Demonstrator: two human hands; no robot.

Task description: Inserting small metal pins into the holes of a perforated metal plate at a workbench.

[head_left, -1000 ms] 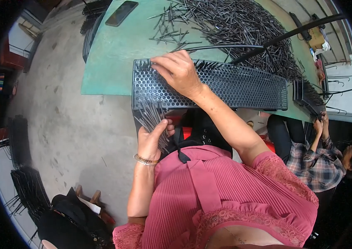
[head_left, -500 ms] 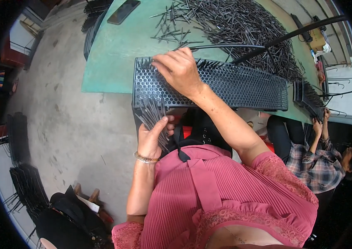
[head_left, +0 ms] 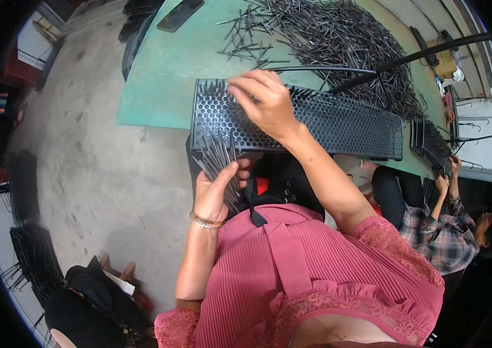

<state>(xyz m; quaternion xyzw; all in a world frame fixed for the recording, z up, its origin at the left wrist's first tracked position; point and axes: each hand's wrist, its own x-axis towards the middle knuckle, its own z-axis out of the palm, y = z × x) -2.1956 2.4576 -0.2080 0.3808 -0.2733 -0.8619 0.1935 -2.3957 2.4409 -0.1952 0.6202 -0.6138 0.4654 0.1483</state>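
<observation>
A long black tray [head_left: 350, 124], its face a honeycomb of small holes, spans the table's near edge in front of me. Short dark sticks [head_left: 214, 88] poke up from its far row of holes. My left hand [head_left: 218, 182] is closed around a bundle of thin dark sticks [head_left: 217, 152], fanned out against the tray's near left corner. Over the tray's far edge, my right hand [head_left: 266, 104] is closed with thumb and fingers together beside the standing sticks. Whatever lies between those fingertips is too small to make out.
A big heap of loose dark sticks [head_left: 347, 43] covers the green table [head_left: 159, 93]. A phone [head_left: 180, 14] lies at the far left. A black bar [head_left: 431, 53] slants in from the right. Another person [head_left: 440, 232] handles a similar dark tray [head_left: 428, 142] at right.
My right hand has shifted a little to the right along the tray's far edge. My left hand keeps its hold on the bundle. The whole view has shifted slightly.
</observation>
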